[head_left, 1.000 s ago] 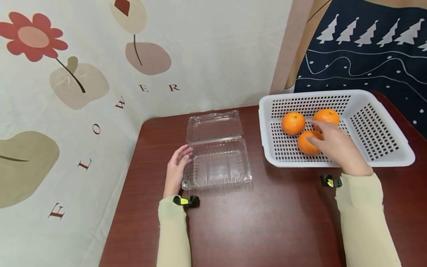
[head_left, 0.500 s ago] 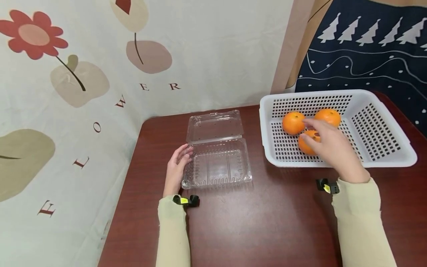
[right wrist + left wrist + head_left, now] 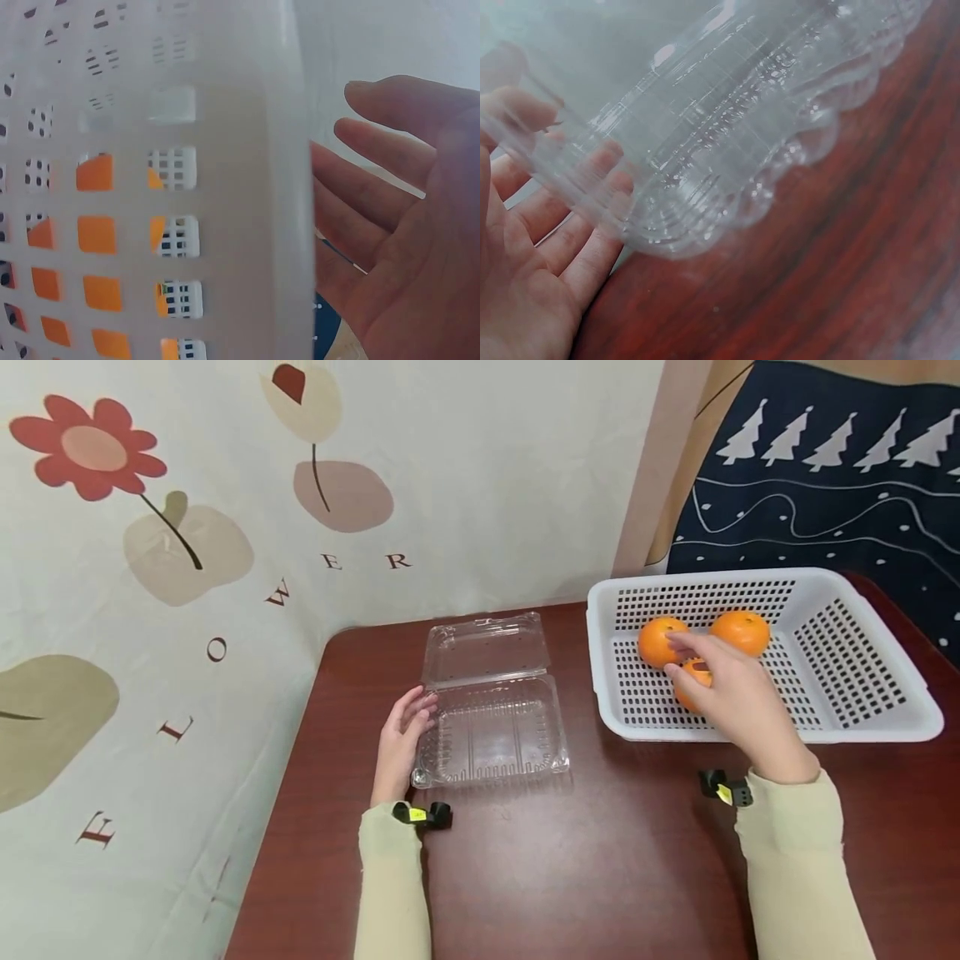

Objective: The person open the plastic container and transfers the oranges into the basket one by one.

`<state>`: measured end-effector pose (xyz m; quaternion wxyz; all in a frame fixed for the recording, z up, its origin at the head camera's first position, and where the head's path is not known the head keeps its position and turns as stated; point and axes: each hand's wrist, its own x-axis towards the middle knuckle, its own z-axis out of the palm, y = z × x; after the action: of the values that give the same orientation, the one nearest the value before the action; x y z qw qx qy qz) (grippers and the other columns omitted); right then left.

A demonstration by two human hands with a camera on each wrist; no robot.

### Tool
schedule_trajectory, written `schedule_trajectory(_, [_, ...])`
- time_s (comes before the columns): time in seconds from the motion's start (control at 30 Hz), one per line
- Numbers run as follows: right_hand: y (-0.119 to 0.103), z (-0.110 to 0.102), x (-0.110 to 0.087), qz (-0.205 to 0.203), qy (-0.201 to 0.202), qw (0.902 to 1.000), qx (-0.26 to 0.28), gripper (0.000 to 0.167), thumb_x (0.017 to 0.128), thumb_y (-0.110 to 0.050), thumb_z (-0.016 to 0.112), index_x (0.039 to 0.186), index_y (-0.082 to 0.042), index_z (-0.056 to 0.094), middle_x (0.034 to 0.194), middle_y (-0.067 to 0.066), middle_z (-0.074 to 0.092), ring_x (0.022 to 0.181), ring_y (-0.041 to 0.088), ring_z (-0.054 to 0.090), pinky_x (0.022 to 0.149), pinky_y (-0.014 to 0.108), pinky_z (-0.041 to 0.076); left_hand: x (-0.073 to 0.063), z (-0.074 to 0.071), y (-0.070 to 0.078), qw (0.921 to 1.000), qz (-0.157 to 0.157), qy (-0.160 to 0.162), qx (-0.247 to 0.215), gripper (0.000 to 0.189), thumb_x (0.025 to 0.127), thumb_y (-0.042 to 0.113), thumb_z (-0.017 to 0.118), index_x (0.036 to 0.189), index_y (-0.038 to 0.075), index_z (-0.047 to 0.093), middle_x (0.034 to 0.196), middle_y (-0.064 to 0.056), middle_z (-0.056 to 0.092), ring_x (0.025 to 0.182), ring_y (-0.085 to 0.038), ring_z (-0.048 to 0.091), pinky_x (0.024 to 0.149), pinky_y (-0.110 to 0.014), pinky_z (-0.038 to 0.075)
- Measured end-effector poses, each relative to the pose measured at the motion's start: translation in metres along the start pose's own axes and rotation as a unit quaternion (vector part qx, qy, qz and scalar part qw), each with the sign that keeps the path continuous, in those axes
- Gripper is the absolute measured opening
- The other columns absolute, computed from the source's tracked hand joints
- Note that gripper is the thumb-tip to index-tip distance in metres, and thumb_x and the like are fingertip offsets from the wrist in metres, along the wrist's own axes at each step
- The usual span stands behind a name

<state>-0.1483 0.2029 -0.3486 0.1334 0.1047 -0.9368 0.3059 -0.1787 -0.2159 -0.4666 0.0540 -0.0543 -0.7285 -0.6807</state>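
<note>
Three oranges lie in a white perforated plastic basket (image 3: 862, 731): one at left (image 3: 654, 645), one at back right (image 3: 750, 633) and one in front (image 3: 686, 700). My right hand (image 3: 738, 702) hovers over the basket's front side with fingers apart, partly covering the front orange and holding nothing. In the right wrist view the fingers (image 3: 367, 199) are spread beside the basket's rim. A clear plastic clamshell box (image 3: 495, 735) lies with its lid (image 3: 487, 652) folded back. My left hand (image 3: 397, 735) rests at the box's left side, relaxed fingers (image 3: 551, 217) against its wall.
The brown table (image 3: 570, 868) carries both containers. A pale curtain (image 3: 487, 485) printed with flowers and letters hangs behind and along the left. A dark blue cloth (image 3: 840, 510) with white trees hangs behind the basket.
My right hand has shifted left and slightly toward me above the oranges, from between the front and back right ones. The left hand and the clear box have stayed put.
</note>
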Motion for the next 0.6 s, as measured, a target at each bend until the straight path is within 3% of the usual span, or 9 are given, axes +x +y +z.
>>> schedule_trajectory(0.3, [0.0,0.004,-0.001,-0.018,0.037,0.9992,-0.005,0.033,0.088,-0.024,0.056,0.119,-0.012,0.055,0.109,0.008,0.059,0.095,0.026,0.055,0.083,0.046,0.043,-0.005,0.01,0.014,0.9998,-0.005,0.001,-0.019,0.049,0.092,0.012,0.049,0.137,0.008,0.031,0.125,-0.019,0.049,0.114,-0.032,0.046,0.091,-0.044,0.041])
schedule_trajectory(0.43, [-0.004,0.005,0.0,-0.012,0.028,0.9995,-0.007,0.034,0.088,-0.026,0.055,0.119,-0.012,0.054,0.109,0.009,0.058,0.095,0.027,0.055,0.079,0.046,0.044,-0.009,0.01,0.013,0.9997,-0.019,0.006,-0.013,0.047,0.092,0.012,0.049,0.136,0.007,0.033,0.125,-0.018,0.05,0.114,-0.032,0.047,0.091,-0.044,0.041])
schedule_trajectory(0.6, [-0.008,0.003,0.005,-0.031,0.047,0.9984,0.001,0.032,0.087,-0.022,0.057,0.117,-0.012,0.055,0.108,0.008,0.058,0.093,0.025,0.056,0.079,0.044,0.044,-0.007,0.005,0.014,0.9999,-0.01,0.013,0.002,0.046,0.092,0.014,0.048,0.136,0.007,0.034,0.125,-0.016,0.05,0.113,-0.032,0.047,0.091,-0.04,0.042])
